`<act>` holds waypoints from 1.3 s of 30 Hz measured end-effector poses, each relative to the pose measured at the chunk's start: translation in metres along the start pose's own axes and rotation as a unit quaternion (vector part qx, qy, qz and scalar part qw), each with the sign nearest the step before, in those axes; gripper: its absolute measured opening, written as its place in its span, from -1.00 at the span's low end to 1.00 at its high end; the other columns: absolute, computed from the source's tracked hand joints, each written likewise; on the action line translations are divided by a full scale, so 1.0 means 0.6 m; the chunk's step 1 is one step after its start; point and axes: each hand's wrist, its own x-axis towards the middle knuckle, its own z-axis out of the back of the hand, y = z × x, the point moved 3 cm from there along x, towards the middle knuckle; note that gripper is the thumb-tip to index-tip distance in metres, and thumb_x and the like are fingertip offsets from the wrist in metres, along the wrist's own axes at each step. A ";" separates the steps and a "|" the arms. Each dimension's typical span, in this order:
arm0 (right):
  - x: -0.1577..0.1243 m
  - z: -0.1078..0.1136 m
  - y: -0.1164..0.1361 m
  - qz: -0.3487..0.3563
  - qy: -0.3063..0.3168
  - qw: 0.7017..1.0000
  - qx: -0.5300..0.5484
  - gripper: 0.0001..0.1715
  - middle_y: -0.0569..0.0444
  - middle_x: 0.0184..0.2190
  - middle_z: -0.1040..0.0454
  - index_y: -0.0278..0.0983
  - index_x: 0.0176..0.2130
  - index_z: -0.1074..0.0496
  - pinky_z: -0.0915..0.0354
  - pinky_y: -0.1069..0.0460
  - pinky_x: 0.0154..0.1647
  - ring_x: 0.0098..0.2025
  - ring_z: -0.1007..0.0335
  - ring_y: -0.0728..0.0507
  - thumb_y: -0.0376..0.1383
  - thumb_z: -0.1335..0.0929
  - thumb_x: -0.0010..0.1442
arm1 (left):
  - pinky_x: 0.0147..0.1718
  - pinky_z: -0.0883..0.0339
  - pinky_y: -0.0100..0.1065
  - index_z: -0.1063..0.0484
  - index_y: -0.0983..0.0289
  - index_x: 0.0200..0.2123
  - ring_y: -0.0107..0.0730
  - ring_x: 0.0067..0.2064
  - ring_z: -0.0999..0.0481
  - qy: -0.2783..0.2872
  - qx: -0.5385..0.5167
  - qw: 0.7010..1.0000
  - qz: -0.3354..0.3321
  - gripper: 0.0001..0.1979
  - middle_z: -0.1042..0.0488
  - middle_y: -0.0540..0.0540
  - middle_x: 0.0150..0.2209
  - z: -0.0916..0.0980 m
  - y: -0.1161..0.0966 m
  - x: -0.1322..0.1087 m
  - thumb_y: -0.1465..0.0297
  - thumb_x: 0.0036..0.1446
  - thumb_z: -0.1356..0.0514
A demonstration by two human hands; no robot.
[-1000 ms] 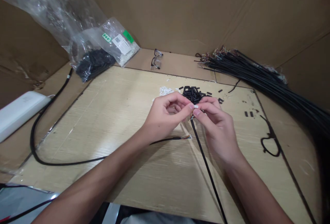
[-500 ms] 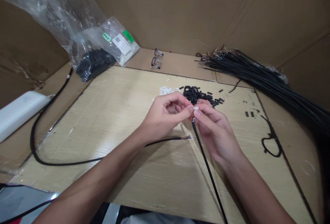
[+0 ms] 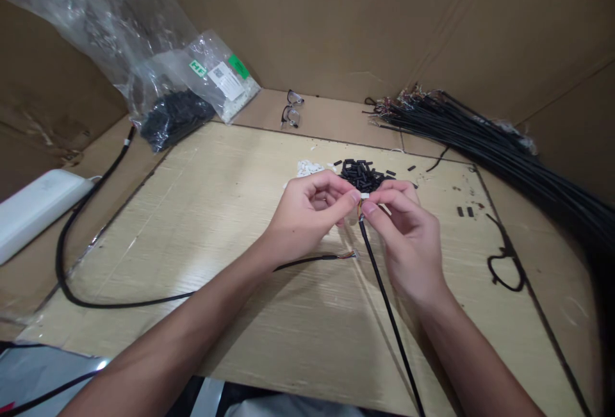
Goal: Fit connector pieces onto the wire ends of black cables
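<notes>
Between my two hands is a small white connector [image 3: 364, 196] with thin coloured wires below it. Those wires come out of a black cable [image 3: 384, 302] that runs down to the front edge. My left hand [image 3: 312, 212] pinches the connector's left side between thumb and forefinger. My right hand [image 3: 408, 231] has its thumb and forefinger closed at the wires just right of the connector; whether it grips a wire or the connector is too small to tell. Below my hands lies another cable end [image 3: 343, 256], its coloured wires ending in a white connector.
Behind my hands are heaps of black sleeve pieces [image 3: 358, 173] and white connectors [image 3: 310, 168]. Glasses [image 3: 292, 109] lie at the back. A bundle of black cables [image 3: 461, 125] fills the right side; plastic bags [image 3: 177, 116] and a white box [image 3: 43, 209] stand left.
My right thumb and fingers have shifted slightly off the connector, and more of the coloured wires shows. The connector has risen a little. My left hand has hardly moved.
</notes>
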 end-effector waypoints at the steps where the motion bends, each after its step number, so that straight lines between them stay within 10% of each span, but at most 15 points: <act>1: 0.001 -0.001 0.001 0.001 -0.001 1.000 -0.008 -0.80 -0.02 -0.12 -0.36 -0.12 -0.32 -0.67 -0.35 -0.14 -0.01 0.01 -0.35 -0.26 -0.10 -0.61 0.27 | -0.45 -0.50 -0.47 -0.61 0.29 -0.37 -0.51 -0.47 -0.50 0.000 0.000 1.000 0.002 -0.80 -0.58 0.01 -0.44 0.000 0.000 0.000 0.35 0.11 -0.54; 10: 0.003 -0.002 -0.004 -0.042 0.043 0.998 0.033 -0.75 -0.02 -0.07 -0.38 -0.12 -0.33 -0.68 -0.37 -0.14 0.11 0.07 -0.35 -0.26 -0.05 -0.61 0.27 | -0.47 -0.47 -0.48 -0.62 0.28 -0.38 -0.53 -0.49 -0.49 -0.002 -0.012 1.000 0.005 -0.75 -0.57 0.00 -0.44 -0.003 0.003 -0.001 0.33 0.05 -0.60; 18: -0.004 -0.016 -0.005 -0.234 0.101 0.941 0.222 -0.81 -0.01 -0.02 -0.58 -0.12 -0.20 -0.74 -0.45 -0.15 0.14 0.06 -0.49 -0.26 -0.12 -0.63 0.20 | -0.43 -0.58 -0.43 -0.67 0.29 -0.33 -0.45 -0.47 -0.61 0.006 -0.019 1.000 -0.015 -0.81 -0.65 0.04 -0.44 -0.002 -0.005 -0.005 0.32 0.17 -0.54; 39: -0.003 -0.017 -0.005 -0.217 0.113 0.930 0.275 -0.82 0.10 -0.23 -0.62 -0.15 -0.12 -0.68 -0.50 0.04 -0.19 -0.23 -0.52 -0.08 -0.17 -0.61 0.30 | -0.43 -0.55 -0.42 -0.60 0.27 -0.27 -0.43 -0.47 -0.61 0.011 -0.018 0.999 -0.028 -0.69 -0.60 0.00 -0.45 -0.001 -0.002 -0.004 0.25 0.14 -0.59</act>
